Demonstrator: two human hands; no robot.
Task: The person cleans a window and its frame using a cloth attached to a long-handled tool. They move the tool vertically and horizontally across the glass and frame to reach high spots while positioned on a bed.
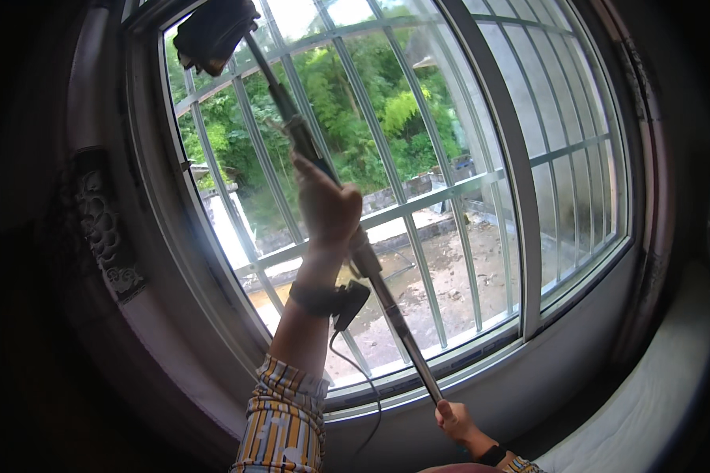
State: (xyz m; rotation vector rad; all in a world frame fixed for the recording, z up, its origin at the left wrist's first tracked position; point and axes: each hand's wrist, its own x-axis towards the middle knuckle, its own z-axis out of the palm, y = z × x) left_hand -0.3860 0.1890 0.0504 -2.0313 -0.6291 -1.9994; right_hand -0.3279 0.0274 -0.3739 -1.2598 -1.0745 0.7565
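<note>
As the long pole (pixel 416 359) slants across the framed window (pixel 529 236) from lower right to upper left, we record the left hand (pixel 329 206) wrapped around it partway up, its fingers curled closed on the shaft. We find the right hand (pixel 455 419) gripping the pole near its lower end, fingers likewise folded around it. At the upper end we note a dark, bunched head (pixel 215 35) by the window's top left corner; we cannot tell whether it touches the glass. On the left wrist we see a black device (pixel 350 306), its cable (pixel 379 410) hanging beside a striped sleeve (pixel 280 418). Beyond the pane we observe metal bars (pixel 364 106), green trees (pixel 323 102) and bare ground (pixel 438 272).
</note>
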